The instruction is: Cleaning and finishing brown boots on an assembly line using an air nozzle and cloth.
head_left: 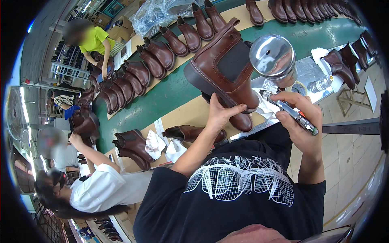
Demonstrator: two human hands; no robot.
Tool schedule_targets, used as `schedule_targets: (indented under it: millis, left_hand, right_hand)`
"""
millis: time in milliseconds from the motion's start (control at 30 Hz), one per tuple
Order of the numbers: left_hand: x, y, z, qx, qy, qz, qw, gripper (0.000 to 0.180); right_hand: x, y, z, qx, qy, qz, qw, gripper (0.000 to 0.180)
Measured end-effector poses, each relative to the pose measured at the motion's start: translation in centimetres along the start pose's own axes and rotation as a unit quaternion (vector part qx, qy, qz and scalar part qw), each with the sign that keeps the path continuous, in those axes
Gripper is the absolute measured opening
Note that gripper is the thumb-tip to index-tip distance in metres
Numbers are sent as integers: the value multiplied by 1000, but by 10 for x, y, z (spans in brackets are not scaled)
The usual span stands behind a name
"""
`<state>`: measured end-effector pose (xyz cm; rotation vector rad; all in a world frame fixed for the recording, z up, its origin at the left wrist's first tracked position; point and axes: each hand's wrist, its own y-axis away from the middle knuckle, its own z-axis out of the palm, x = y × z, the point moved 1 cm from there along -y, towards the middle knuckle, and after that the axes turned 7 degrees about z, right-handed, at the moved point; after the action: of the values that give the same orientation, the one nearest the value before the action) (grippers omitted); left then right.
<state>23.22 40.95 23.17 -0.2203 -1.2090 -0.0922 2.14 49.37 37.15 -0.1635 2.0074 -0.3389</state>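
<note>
A brown Chelsea boot (212,60) with a dark elastic side panel is held up in front of me, tilted with its shaft up and away. My left hand (221,115) grips it from below, the thumb lying along the edge of the sole near the toe. Closed around the handle of a spray gun (289,110) is my right hand (306,121). The gun's round silver metal cup (272,58) stands right beside the boot, and its nozzle end is close to the toe. Whether the trigger is pressed, I cannot tell.
A green table (170,97) carries long rows of brown boots (129,77). More boots (135,146) and white cloths (155,145) lie near my left arm. A clear bottle (320,84) and a tape roll (299,88) sit at right. Co-workers (97,186) stand at left.
</note>
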Motion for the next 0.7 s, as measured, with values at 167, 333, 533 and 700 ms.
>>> schedule_targets:
  millis: [167, 333, 533, 700]
  left_hand:
    - [0, 0, -1, 0, -5, 1, 1000, 72]
    - [-2, 1, -3, -6, 0, 1, 1000, 72]
    - [-1, 2, -4, -7, -2, -5, 1000, 76]
    - [-5, 2, -6, -5, -13, 2, 1000, 79]
  right_hand:
    - [1, -2, -2, 14, -19, 16, 1000, 25]
    - [1, -4, -4, 34, -39, 10, 999, 23]
    - [8, -8, -10, 58, -44, -15, 997, 22]
    - [8, -10, -18, 71, -56, 25, 996, 21]
